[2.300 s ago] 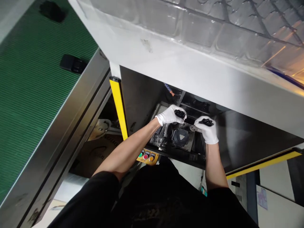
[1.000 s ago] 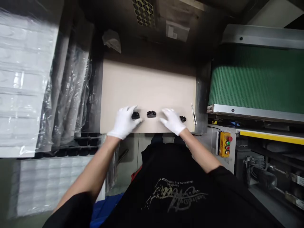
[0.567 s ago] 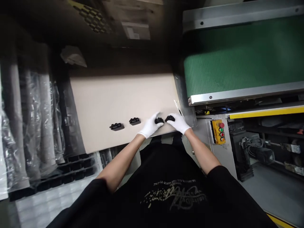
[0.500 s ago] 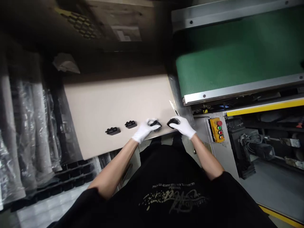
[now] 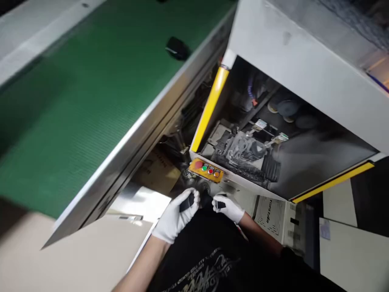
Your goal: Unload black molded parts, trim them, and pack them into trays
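Note:
My left hand [image 5: 174,217], in a white glove, is closed around a small black block-shaped part [image 5: 186,202] in front of my body. A second dark part [image 5: 220,204] sits in the curled fingers of my right hand [image 5: 231,209], gloved as well. Both hands are apart from each other, in the air before the black shirt. The glove fingers and motion blur hide most of each part, so its exact kind cannot be made out. Another black part [image 5: 177,48] lies on the green conveyor belt [image 5: 100,89].
A yellow button box [image 5: 206,169] with several coloured buttons is mounted just beyond my hands. Behind it opens a machine bay [image 5: 249,150] with yellow edge strips [image 5: 209,109]. The beige worktop [image 5: 75,255] lies at lower left, with a knife [image 5: 130,218] near its edge.
My view has swung right, from the worktop to the machine bay. Both hands have lifted off the worktop's edge, each carrying its black part. The other two parts on the worktop are out of view.

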A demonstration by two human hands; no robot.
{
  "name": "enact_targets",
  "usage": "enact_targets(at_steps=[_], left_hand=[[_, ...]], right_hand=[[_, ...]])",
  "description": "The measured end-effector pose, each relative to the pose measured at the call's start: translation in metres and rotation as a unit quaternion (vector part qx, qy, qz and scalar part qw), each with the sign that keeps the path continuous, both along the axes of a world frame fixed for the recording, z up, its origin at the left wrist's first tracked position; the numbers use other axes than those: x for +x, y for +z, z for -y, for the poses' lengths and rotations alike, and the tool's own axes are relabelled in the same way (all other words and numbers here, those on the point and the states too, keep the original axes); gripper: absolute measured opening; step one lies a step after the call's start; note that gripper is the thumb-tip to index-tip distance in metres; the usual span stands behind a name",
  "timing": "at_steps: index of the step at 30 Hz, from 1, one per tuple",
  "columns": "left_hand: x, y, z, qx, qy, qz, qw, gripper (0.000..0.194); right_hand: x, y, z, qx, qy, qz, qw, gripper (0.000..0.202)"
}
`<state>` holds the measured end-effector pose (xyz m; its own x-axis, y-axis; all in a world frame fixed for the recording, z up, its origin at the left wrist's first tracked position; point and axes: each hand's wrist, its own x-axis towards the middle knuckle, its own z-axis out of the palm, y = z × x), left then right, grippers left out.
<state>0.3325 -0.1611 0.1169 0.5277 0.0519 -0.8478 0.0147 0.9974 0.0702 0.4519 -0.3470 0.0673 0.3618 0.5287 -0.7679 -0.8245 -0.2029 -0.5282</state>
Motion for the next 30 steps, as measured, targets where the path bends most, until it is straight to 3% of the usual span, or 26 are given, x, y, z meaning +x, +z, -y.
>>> enact_targets(at_steps=[2,4,6,8,9,11,14,19,24,26,28,30], left_hand=[[0.081,0.032,-0.004,0.079,-0.089,0.080,0.990,0.006],[0.173,0.059,-0.004,0.205,-0.153,0.215,0.943,0.015],[0.269,0.073,0.005,0.360,-0.176,0.331,0.854,0.025],[0.353,0.070,0.020,0.506,-0.138,0.337,0.782,0.029],[0.387,0.064,0.029,0.555,-0.139,0.323,0.754,0.031],[0.430,0.049,0.044,0.593,-0.200,0.319,0.712,0.032],[0.444,0.031,0.053,0.563,-0.289,0.365,0.683,0.035],[0.421,0.020,0.049,0.583,-0.233,0.385,0.677,0.040],[0.414,0.011,0.047,0.625,-0.230,0.392,0.635,0.037],[0.415,0.014,0.041,0.637,-0.239,0.393,0.618,0.036],[0.421,0.022,0.031,0.654,-0.283,0.396,0.579,0.035],[0.434,0.032,0.023,0.677,-0.366,0.389,0.506,0.032]], right_hand=[[0.054,0.045,0.023,-0.003,-0.007,0.189,0.982,0.016],[0.124,0.090,0.047,-0.058,-0.026,0.448,0.892,0.015],[0.201,0.118,0.066,-0.131,-0.120,0.590,0.788,0.011],[0.269,0.123,0.077,-0.162,-0.219,0.634,0.724,0.014],[0.295,0.119,0.079,-0.165,-0.231,0.637,0.717,0.017],[0.330,0.105,0.076,-0.151,-0.225,0.619,0.737,0.019],[0.341,0.088,0.068,-0.125,-0.191,0.603,0.764,0.020],[0.326,0.082,0.067,-0.132,-0.180,0.628,0.745,0.018],[0.327,0.071,0.076,-0.107,-0.161,0.655,0.731,0.022],[0.329,0.074,0.081,-0.104,-0.151,0.658,0.730,0.024],[0.333,0.086,0.085,-0.104,-0.107,0.650,0.745,0.025],[0.343,0.105,0.086,-0.110,-0.012,0.638,0.762,0.027]])
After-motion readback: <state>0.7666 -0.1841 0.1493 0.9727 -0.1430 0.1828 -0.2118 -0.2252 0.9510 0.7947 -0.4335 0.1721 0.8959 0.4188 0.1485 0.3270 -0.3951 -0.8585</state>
